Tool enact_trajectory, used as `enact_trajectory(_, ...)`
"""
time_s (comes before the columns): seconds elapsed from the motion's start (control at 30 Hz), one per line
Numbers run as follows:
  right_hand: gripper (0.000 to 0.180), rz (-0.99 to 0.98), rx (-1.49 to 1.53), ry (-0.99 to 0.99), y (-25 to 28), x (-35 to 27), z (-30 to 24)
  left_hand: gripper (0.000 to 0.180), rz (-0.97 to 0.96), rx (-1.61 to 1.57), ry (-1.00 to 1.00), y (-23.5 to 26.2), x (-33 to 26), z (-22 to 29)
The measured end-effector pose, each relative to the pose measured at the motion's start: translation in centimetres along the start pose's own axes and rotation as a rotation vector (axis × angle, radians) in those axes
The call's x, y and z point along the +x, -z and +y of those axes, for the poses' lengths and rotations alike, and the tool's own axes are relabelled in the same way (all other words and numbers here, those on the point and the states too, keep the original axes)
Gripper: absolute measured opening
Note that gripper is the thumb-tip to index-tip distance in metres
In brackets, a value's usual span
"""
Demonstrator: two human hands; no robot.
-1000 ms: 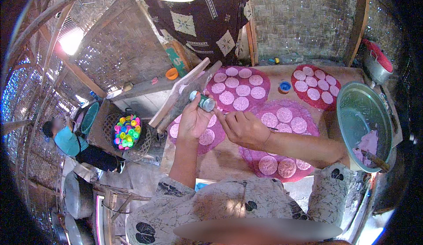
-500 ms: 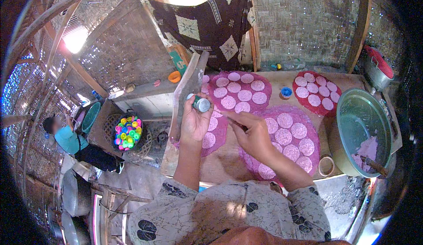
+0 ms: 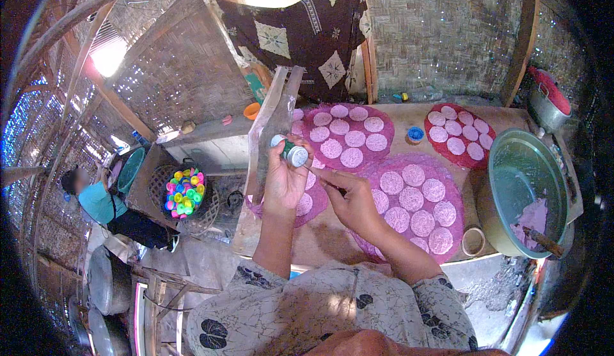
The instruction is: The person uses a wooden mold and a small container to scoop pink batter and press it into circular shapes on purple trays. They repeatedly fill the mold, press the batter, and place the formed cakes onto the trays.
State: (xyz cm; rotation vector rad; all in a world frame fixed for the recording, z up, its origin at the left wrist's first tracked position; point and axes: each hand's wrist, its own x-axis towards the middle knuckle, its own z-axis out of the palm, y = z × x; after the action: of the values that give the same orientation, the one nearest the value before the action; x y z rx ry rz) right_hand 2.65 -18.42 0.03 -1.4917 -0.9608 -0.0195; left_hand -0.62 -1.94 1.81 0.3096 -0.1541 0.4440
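A small green-and-white container with a silvery round end (image 3: 297, 156) rests in my left hand (image 3: 286, 186), whose fingers curl around it above the table. Pinched in my right hand (image 3: 355, 207) is a thin stick-like tool (image 3: 317, 172). Its tip points at the container; whether the two touch I cannot tell. Under and around my hands lie lacy pink round discs, set out on purple-pink round mats. One such mat (image 3: 455, 186) is partly beneath my right forearm, and another (image 3: 327, 111) lies beyond my left hand.
A red mat of discs (image 3: 441, 151) lies at the far right. A large green basin (image 3: 502, 228) holding pink dough stands at right, beside a ring (image 3: 473, 241). A blue-topped cup (image 3: 416, 134) sits behind. Left are a wooden board (image 3: 266, 122), bright plastic pieces (image 3: 185, 193) and a seated person (image 3: 99, 202).
My right hand has drawn back left and slightly down with the tool, and the container has tilted a little to the right. My left hand stays nearly in place.
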Motion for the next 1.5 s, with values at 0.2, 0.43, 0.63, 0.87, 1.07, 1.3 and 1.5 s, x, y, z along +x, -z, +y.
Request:
enact_trajectory(0.2,0.032,-0.004,0.014,-0.026,-0.2,0.0,-0.5,0.02,0.003,-0.063,0.029,-0.2,0.0,-0.1)
enact_trajectory(0.43,0.033,0.027,0.076,-0.013,-0.7,0.1,-0.4,0.021,-0.01,-0.051,0.041,-0.1,0.0,0.0)
enact_trajectory(0.63,0.034,0.017,0.056,-0.006,-0.6,0.1,-0.5,0.023,-0.027,-0.049,0.036,-0.2,-0.2,-0.1)
enact_trajectory(0.87,0.033,-0.016,0.067,-0.051,-0.5,0.2,-0.6,0.022,-0.021,-0.082,0.047,0.0,-0.1,0.0)
enact_trajectory(1.07,0.027,-0.032,0.125,-0.05,-0.9,0.4,1.2,0.02,-0.011,0.145,-0.072,0.8,0.1,-0.2)
enact_trajectory(1.3,0.022,-0.413,1.016,-0.788,0.9,1.7,2.7,0.015,-0.045,0.433,-0.205,0.9,0.0,-0.4)
enact_trajectory(1.5,0.032,-0.398,0.692,-0.628,0.0,1.6,3.3,0.015,-0.092,0.462,-0.167,1.6,0.1,0.0)
